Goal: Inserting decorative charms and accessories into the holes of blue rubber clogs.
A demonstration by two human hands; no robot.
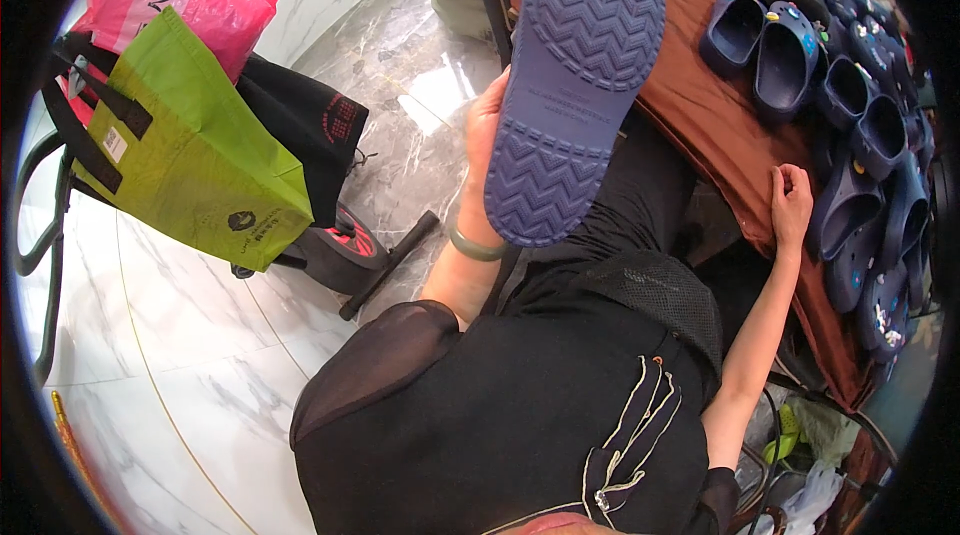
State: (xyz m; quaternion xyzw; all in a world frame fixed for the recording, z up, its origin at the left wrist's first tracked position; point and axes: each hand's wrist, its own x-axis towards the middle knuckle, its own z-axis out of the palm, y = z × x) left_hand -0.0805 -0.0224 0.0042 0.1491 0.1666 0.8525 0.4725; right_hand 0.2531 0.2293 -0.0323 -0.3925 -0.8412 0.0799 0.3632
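Left hand (484, 130): yours is gripping the clog by its side, around the middle; most of your fingers are hidden behind it.
Right hand (792, 200): loosely curled at the edge of the surface (690, 60); can't tell if you're pinching the brown cover or just resting there.
Clog (572, 105): navy, held up in the air beside the surface, sole toward you, toe end up.
Feel: I'd bet light and foamy, a bit squishy, hard to break. Zigzag tread should give decent grip; the smooth midsection probably less.
Where to grab: the side edge you've got looks fine imo, or go for the heel end. The upper's out of sight, so no call on a strap.
Other clogs (787, 65): heaped along the far side of the surface, a few with little charms, openings mostly up.
Green bag (195, 140): tilted, black handles, contents hidden.
Pink bag (225, 15): behind the green one, bulging, can't see what's inside.
Clear bag (815, 503): crumpled, low right, contents unclear.
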